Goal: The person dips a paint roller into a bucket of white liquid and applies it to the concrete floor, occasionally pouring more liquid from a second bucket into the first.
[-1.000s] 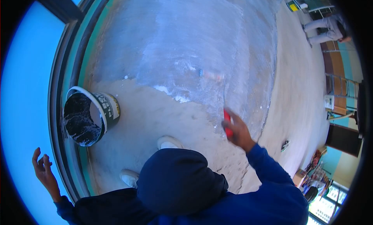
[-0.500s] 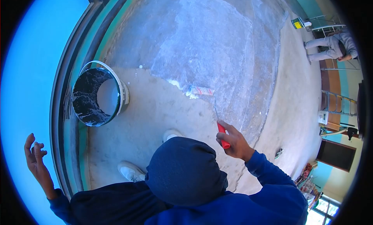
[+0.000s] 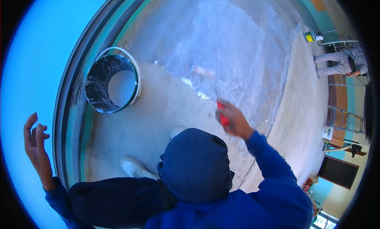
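My right hand (image 3: 237, 120) is wrapped round the red handle of a paint roller (image 3: 223, 115). The roller's pale sleeve, blurred by motion, is over the wet, whitish part of the floor (image 3: 237, 51). Just below the sleeve, a bright white streak of coating (image 3: 202, 95) lies along the edge of the wet part. My left hand (image 3: 36, 136) is held out at the far left with loosely bent fingers and nothing in it. Between the hands and farther forward stands a dark bucket (image 3: 138, 76) with a raised handle and pale liquid (image 3: 122, 88) inside.
A dark pipe (image 3: 118, 27) runs along the left wall beside the bucket. At the far right a person (image 3: 336, 63) in light clothes is near a ladder (image 3: 344, 119). A green-and-yellow container (image 3: 309, 36) stands close by. My shoe (image 3: 133, 166) is on the drier floor.
My right hand has moved forward and slightly left, pushing the roller farther over the wet floor. The view has shifted, so the bucket appears higher and more to the right.
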`<state>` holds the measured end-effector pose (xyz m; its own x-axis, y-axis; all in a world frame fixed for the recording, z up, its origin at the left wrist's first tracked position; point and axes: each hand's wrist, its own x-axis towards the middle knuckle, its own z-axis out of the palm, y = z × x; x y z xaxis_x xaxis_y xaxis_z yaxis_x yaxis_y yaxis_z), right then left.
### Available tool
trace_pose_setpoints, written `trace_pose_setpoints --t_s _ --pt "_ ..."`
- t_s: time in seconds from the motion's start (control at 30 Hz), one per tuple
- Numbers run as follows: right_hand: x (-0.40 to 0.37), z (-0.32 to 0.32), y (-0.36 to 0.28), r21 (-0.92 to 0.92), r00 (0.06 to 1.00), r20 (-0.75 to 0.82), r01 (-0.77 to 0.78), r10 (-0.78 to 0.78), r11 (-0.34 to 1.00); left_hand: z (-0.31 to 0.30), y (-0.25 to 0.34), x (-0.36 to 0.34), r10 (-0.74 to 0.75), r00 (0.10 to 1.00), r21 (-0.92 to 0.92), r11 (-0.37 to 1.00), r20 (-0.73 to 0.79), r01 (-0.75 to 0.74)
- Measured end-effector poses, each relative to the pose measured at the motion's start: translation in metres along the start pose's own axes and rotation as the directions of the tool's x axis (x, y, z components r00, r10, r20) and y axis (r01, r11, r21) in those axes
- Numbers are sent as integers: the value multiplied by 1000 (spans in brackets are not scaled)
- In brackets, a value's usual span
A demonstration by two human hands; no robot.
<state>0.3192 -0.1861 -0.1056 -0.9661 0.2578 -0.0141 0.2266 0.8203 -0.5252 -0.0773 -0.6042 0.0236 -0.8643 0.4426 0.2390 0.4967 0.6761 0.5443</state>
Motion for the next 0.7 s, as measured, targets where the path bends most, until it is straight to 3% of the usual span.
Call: trace_pose_setpoints --t_s 0.1,0.17,0.3,0.43,0.57,0.63,0.7 --pt "-52 -20 -58 170 987 149 -80 55 982 4 -4 4 3 1000 15 1000 -2 -3" --pt "-64 -18 -71 217 985 151 -115 84 969 9 -7 7 3 1000 16 1000 25 -3" --pt "-17 7 -28 21 999 39 5 -5 1000 13 -4 12 24 999 -35 999 29 -23" --pt "78 20 8 -11 994 -63 91 -92 996 6 2 3 6 1000 -25 1000 17 -6" --pt "40 17 -40 -26 977 75 200 -198 979 -8 2 -6 -29 999 13 999 -26 29" --pt "22 6 -66 70 977 139 151 -160 986 -8 4 -5 -32 997 40 999 -72 35" --pt "35 1 -59 103 987 69 138 -145 985 -3 5 1 -17 997 14 1000 -73 18"
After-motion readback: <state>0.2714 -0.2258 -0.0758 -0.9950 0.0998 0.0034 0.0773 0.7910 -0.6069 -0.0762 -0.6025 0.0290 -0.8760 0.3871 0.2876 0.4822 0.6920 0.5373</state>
